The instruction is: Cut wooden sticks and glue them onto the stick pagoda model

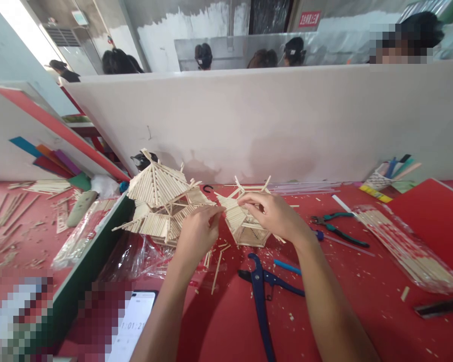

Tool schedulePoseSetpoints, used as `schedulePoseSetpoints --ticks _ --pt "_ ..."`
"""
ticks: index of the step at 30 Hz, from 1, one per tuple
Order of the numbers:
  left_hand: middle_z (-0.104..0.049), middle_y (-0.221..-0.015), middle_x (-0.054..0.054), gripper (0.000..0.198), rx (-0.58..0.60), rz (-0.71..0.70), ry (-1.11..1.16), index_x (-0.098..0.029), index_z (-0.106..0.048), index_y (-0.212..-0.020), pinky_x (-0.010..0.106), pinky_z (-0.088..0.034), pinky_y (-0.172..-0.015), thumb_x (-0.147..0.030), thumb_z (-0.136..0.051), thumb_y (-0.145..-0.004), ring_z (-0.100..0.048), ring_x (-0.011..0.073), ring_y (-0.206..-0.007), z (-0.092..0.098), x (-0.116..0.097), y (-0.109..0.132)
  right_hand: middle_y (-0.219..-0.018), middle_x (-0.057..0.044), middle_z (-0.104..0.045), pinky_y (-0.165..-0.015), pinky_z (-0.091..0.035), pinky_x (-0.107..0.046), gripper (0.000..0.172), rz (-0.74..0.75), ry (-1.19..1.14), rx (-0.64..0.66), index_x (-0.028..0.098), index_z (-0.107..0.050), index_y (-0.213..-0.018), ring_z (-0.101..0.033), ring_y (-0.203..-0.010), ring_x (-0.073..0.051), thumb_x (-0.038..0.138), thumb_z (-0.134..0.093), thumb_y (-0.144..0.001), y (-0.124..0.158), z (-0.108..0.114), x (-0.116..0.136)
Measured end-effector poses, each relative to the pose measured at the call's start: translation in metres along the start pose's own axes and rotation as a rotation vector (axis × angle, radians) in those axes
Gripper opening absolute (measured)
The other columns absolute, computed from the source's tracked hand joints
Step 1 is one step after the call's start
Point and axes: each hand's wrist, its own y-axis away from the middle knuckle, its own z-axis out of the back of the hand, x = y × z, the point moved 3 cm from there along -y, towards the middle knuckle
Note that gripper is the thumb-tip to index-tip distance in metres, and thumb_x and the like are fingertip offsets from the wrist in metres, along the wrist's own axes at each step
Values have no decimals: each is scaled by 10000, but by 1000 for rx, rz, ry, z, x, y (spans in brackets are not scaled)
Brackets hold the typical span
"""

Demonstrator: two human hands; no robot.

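My left hand [199, 230] is closed in a pinch at the left edge of a small, unfinished wooden-stick pavilion model [252, 235]. What its fingertips hold is too small to make out. Over the top of the same model, my right hand [274, 213] also pinches, thumb and forefinger close together, and the thing between them cannot be made out. Slats cover the model's left roof side, and bare sticks poke up behind my right hand. A larger stick pavilion [156, 188] with a pointed, tiered roof stands just left of my left hand.
Blue-handled cutters [262, 296] lie in front, with green-handled pliers [337, 226] at right. Bagged sticks [409, 251] lie farther right. A phone [134, 322] rests near my left forearm. A green-sided divider [86, 271] runs along the left; a white partition [249, 120] stands behind, people beyond it.
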Motion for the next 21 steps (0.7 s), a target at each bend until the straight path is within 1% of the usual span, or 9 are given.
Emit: schedulePoseSetpoints --ticks 7,10,13,17,21 --pt "-763 -982 41 223 -23 -10 22 -225 -743 -1014 301 -529 -816 -194 -544 -920 -706 199 -893 -3 1 0 -1078 -19 -749 -817 -496 -339 250 -6 -19 6 286 -699 -1051 -667 -975 -200 225 -479 -950 1 1 2" --pt "-748 -942 42 181 -45 -34 24 -212 -720 -967 287 -518 -777 -220 -542 -936 -691 188 -854 -7 2 0 -1078 -10 -751 -801 -502 -334 235 -12 -51 9 290 -702 -1049 -673 -956 -191 212 -516 -929 1 1 3" --pt "-719 -910 38 167 -58 -51 -14 -201 -677 -963 280 -499 -729 -209 -510 -957 -667 181 -816 -9 0 0 -1082 -10 -749 -791 -514 -342 217 -23 -86 20 287 -706 -1043 -681 -924 -188 207 -560 -904 1 1 4" --pt "-689 -909 41 169 -112 -85 -30 -196 -636 -999 265 -487 -718 -215 -469 -986 -648 169 -814 -4 -10 2 -1041 -23 -751 -763 -533 -338 184 -22 -176 6 268 -705 -1039 -689 -889 -186 239 -606 -887 2 4 5" --pt "-685 -923 33 170 -158 -151 30 -200 -625 -1007 245 -488 -749 -239 -459 -1008 -649 150 -849 5 -22 6 -1000 -28 -749 -800 -547 -337 164 6 -272 22 252 -703 -1025 -692 -885 -181 251 -615 -887 4 7 10"
